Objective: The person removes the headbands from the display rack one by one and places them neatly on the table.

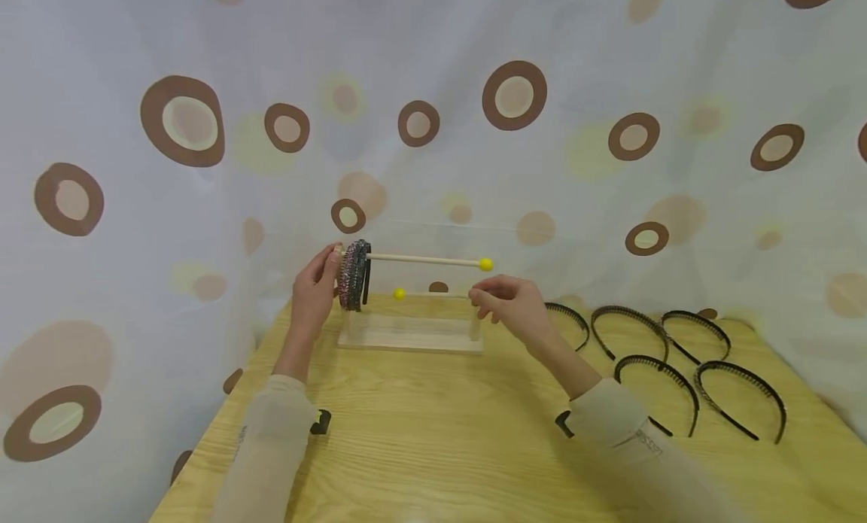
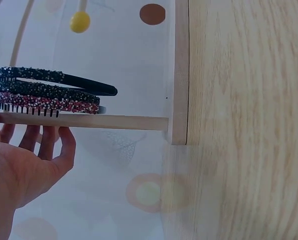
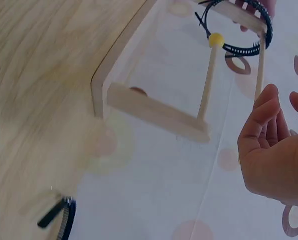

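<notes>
A wooden rack [image 1: 411,342] with two upright posts stands at the back of the table. Its upper rod [image 1: 427,259] starts at the left post and ends in a yellow ball; a lower rod [image 1: 443,294] with another yellow ball comes from the right post. Sparkly headbands [image 1: 354,276], black and pink, hang on the upper rod against the left post. My left hand [image 1: 314,293] grips the top of that post [image 2: 114,121], fingers on its outer side. My right hand [image 1: 518,308], fingers loosely bent and holding nothing, is beside the right post [image 3: 158,112], below the upper rod's ball.
Several black toothed headbands [image 1: 741,369] lie on the wooden table [image 1: 406,448] at the right, near my right forearm. A spotted white curtain [image 1: 433,184] hangs close behind the rack and along the left side.
</notes>
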A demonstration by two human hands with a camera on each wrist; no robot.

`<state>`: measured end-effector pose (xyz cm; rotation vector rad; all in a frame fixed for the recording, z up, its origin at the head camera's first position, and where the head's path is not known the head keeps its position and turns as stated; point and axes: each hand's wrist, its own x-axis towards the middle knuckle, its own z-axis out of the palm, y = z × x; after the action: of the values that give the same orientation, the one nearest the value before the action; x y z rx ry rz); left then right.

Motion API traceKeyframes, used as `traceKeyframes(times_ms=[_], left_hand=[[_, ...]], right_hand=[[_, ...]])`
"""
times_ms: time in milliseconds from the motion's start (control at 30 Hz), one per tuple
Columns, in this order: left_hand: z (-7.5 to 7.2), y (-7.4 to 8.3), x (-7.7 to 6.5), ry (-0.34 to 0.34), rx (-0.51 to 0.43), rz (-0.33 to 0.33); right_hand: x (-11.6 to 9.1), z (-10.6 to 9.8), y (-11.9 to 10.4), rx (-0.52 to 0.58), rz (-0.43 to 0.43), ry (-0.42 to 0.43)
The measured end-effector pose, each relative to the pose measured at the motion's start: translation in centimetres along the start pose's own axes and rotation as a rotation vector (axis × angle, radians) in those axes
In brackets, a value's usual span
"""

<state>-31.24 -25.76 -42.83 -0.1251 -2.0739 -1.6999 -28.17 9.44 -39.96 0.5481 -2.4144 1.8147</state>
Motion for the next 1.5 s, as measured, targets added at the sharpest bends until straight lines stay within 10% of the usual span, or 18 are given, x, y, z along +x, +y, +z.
traceKeyframes(times_ms=[600, 900, 1500], left_hand=[[0.1, 0.0, 0.2, 0.002, 0.004, -0.006], [0.0, -0.1, 0.0, -0.02, -0.014, 0.0], [0.1, -0.1, 0.0, -0.02, -0.014, -0.027]], right_hand=[[4.9, 12.1, -0.3, 0.295, -0.011, -0.04], [5.5, 17.0, -0.4, 0.263, -0.032, 0.035], [5.3, 18.8, -0.1, 0.259, -0.112, 0.08]])
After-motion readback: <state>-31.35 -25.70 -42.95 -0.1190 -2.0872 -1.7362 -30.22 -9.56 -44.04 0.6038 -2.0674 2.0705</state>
